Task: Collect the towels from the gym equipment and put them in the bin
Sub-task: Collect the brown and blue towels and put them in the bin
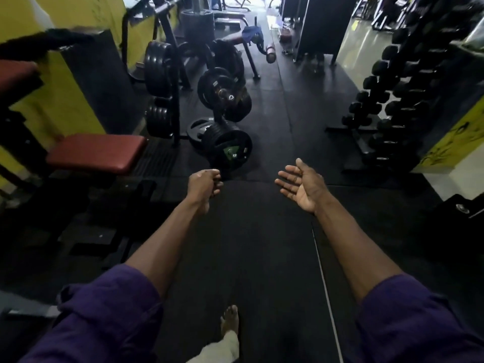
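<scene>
Left hand [204, 185] stretched ahead, fingers curled in on nothing, right hand [301, 187] palm up, fingers spread wide, blue towel [250, 32] draped over a far red-padded machine [234, 38], beyond stacked weight plates [225, 150], dumbbell rack [392, 100] at right.

the floor [262, 231] is dark matt rubber mat. the bench pad [99, 153] is smooth red padding. the weight plates [227, 145] look black and a bit shiny. the sleeves [104, 310] are purple cloth.
</scene>
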Available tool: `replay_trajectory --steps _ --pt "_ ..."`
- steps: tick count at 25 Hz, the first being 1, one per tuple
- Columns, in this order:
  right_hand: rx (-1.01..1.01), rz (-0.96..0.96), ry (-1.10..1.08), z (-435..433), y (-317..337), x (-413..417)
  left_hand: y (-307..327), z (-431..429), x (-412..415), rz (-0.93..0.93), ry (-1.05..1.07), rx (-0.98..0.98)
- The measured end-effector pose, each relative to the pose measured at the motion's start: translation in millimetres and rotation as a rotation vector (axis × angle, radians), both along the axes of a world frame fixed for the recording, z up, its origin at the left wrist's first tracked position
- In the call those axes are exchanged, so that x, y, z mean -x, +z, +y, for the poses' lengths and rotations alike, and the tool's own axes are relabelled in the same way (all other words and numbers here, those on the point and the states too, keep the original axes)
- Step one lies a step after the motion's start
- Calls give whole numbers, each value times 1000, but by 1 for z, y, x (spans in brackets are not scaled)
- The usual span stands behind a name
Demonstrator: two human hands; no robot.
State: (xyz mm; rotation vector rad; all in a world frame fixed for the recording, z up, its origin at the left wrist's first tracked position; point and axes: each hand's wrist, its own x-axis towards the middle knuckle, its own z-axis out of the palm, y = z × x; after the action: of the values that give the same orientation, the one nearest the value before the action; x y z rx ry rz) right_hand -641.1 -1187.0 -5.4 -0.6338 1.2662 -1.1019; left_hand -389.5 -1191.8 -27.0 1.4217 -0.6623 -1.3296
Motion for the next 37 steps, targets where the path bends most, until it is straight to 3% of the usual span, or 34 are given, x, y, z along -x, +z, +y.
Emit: replay_trajectory --steps 14,25,37 --pt "-10 -27 -53 -412 -4 94 19 -425 119 8 -129 -25" --pt "11 33 83 -749 30 215 27 -747 238 4 37 4" --pt "15 79 219 -1119 24 237 26 -1094 269 18 162 7"
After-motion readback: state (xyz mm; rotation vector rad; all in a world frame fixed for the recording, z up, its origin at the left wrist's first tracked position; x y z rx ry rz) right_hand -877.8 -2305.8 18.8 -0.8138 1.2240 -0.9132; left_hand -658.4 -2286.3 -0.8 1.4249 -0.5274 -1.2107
